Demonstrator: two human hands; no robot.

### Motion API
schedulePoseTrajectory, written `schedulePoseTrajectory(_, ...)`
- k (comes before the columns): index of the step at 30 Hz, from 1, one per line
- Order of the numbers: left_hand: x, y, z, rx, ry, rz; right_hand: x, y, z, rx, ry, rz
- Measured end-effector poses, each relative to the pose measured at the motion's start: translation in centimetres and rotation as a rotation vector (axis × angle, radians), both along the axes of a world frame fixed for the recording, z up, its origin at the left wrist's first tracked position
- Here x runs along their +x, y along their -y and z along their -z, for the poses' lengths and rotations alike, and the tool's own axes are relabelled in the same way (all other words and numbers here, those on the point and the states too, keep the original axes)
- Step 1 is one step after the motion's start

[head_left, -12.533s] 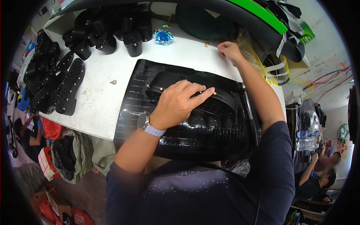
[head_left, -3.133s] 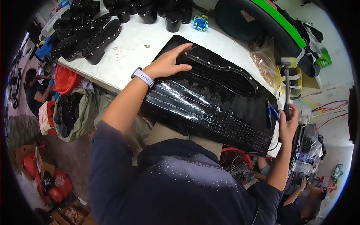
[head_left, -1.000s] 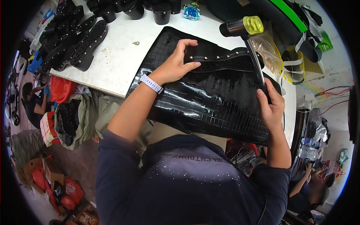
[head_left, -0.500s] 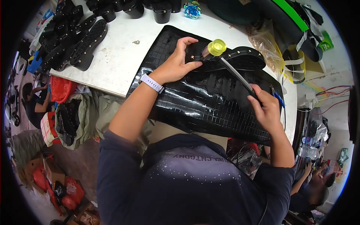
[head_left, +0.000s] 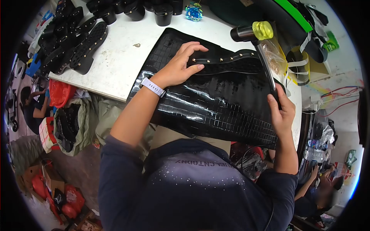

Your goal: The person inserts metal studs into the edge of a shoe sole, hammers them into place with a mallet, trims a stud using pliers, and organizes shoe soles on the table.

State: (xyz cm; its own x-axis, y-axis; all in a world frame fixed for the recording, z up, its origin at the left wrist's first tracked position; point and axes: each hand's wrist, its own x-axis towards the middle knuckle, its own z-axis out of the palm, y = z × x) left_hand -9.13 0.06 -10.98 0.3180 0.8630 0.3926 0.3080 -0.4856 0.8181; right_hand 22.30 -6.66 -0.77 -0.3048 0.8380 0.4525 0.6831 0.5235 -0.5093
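My left hand (head_left: 180,66) is wrapped round the heel end of a black studded shoe sole (head_left: 231,63), thumb in front and fingers behind. The sole lies on its side, its row of gold studs facing up, on a shiny black crocodile-patterned sheet (head_left: 208,104). My right hand (head_left: 282,111) grips the dark handle of a hammer (head_left: 266,61). The hammer's head, black with a yellow face, is raised above the far right end of the sole, apart from it.
Black studded soles (head_left: 86,48) are piled at the left of the white table (head_left: 119,50). Black heels (head_left: 163,14) and a blue flower (head_left: 194,12) stand at the back. A clear bag (head_left: 274,57) lies at right. People sit at both far sides.
Since half a second ago, the hammer has swung up and to the right, away from the studs near my left hand. Earlier, my right hand held no hammer. My left hand still holds the sole.
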Motion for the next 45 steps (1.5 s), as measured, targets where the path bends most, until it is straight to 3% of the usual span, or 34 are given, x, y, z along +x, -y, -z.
schedulePoseTrajectory(2,0.3,0.3,-0.2,-0.009,0.044,-0.022,0.3,-0.2,-0.4,-0.025,-0.008,0.005)
schedulePoseTrajectory(9,1.8,-0.1,-1.0,0.298,-0.300,-0.150,1.2,-0.2,0.3,-0.112,0.078,0.022)
schedulePoseTrajectory(12,1.6,-0.2,-1.2,0.247,-0.294,-0.096,1.1,-0.1,0.2,-0.080,0.042,0.016)
schedulePoseTrajectory(15,1.9,0.0,-1.2,0.147,-0.045,-0.089,1.0,0.1,0.2,-0.041,0.034,0.026)
schedulePoseTrajectory(18,1.8,0.1,-0.9,0.029,0.046,-0.081,0.8,0.1,0.7,-0.014,0.009,0.028)
schedulePoseTrajectory(20,1.8,-0.1,-0.7,0.091,0.010,-0.085,0.5,-0.1,1.4,0.006,-0.009,-0.009)
schedulePoseTrajectory(23,1.8,-0.2,-0.4,0.160,-0.036,-0.093,1.0,-0.1,1.5,-0.241,0.190,-0.006)
schedulePoseTrajectory(29,1.9,-0.3,-0.2,0.164,-0.015,-0.100,1.2,-0.4,0.3,0.057,-0.109,0.040)
schedulePoseTrajectory(30,1.9,-0.3,-0.2,0.158,-0.010,-0.103,1.6,0.1,-0.1,-0.057,-0.199,0.135)
schedulePoseTrajectory(31,1.9,-0.3,-0.1,0.141,0.002,-0.104,1.4,-0.1,0.1,0.004,-0.265,0.123)
schedulePoseTrajectory(33,2.0,-0.2,-0.2,0.109,0.028,-0.106,1.4,-0.3,1.2,0.138,-0.166,0.053)
schedulePoseTrajectory(34,2.0,-0.1,-0.3,0.089,0.027,-0.105,1.4,-0.2,1.4,0.103,0.028,0.003)
schedulePoseTrajectory(35,2.0,0.0,-0.5,0.069,0.028,-0.105,1.1,0.1,1.5,-0.138,0.164,-0.020)
schedulePoseTrajectory(37,2.1,0.0,-0.5,0.031,0.043,-0.087,1.1,0.3,1.9,-0.190,0.223,-0.008)
schedulePoseTrajectory(40,2.0,-0.3,0.0,0.025,0.063,-0.071,1.6,0.5,0.5,0.077,0.064,0.033)
schedulePoseTrajectory(42,2.1,-0.4,0.1,0.095,0.039,-0.077,1.8,0.8,0.8,0.055,-0.289,0.113)
schedulePoseTrajectory(44,2.1,-0.1,-0.2,0.051,0.054,-0.075,2.5,0.5,1.9,0.085,-0.226,0.162)
schedulePoseTrajectory(45,2.2,0.0,-0.4,0.030,0.065,-0.078,2.2,0.0,2.5,0.064,-0.057,0.068)
